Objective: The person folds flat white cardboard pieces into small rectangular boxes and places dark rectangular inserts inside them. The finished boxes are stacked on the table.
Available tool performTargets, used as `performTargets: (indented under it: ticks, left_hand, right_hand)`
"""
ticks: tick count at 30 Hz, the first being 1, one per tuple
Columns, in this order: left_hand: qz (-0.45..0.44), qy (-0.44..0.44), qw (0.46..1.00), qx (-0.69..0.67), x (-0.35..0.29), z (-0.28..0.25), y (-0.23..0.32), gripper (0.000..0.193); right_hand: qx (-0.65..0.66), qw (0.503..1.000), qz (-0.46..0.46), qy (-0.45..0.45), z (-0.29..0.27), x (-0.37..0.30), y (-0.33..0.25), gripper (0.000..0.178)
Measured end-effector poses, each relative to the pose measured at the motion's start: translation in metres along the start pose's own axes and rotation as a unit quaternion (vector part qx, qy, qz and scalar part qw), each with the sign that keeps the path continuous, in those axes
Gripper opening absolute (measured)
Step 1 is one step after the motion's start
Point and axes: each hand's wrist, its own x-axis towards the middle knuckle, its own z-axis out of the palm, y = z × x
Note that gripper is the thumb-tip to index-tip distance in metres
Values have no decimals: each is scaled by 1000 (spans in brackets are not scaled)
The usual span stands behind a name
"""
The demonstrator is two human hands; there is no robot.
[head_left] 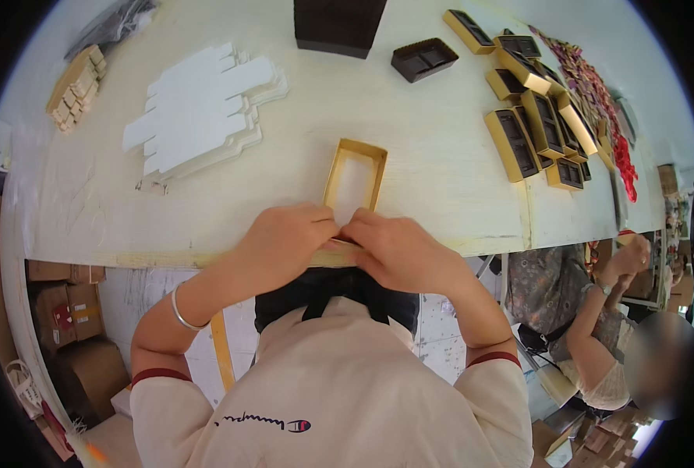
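Observation:
Close to the table's near edge lies a shallow rectangular box (362, 147) with gold card walls and a pale bottom. My left hand (285, 240) and my right hand (398, 246) meet at its near end, fingers bent and pinched on the card there. The hands cover that end, so the fold between the fingertips is mostly hidden. Left of the box is a stack of flat white card blanks (191, 109) with tabs. Beyond the box sit a dark brown plastic insert tray (425, 59) and a tall dark brown block (339, 31), perhaps stacked trays.
Gold boxes with brown inserts (546, 121) are heaped at the right, before patterned strips (581, 78) and red ribbon (624, 168). Tan pieces (76, 87) and a dark plastic bag (113, 27) lie far left. Another person's hands (628, 261) are at the right. Cartons (70, 312) stand below left.

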Motion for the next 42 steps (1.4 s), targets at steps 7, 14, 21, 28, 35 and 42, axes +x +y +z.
performTargets:
  ticks: [7,14,21,28,35,42]
  left_hand:
    - [159,72,961,216,7,-14,8,43]
    - [165,164,954,189,13,-20,5,38]
    - [84,143,980,109,14,-20,-3,55]
    - [78,154,982,74,22,-19,-2,63]
    - [49,166,980,101,13,-26,-8,74]
    - [14,82,995,-57,29,-28,-3,94]
  right_hand:
    - [98,896,-25,433,-71,0,77,34]
    - [-311,883,-13,350,-115,61,183,17]
    - [-221,917,-114,312,-121,85,141,18]
    - [-158,912,-148,349,-138,101,122,20]
    - [144,917,-66,366,-142,21,23,26]
    - [127,990,62,22,-89,35,45,38]
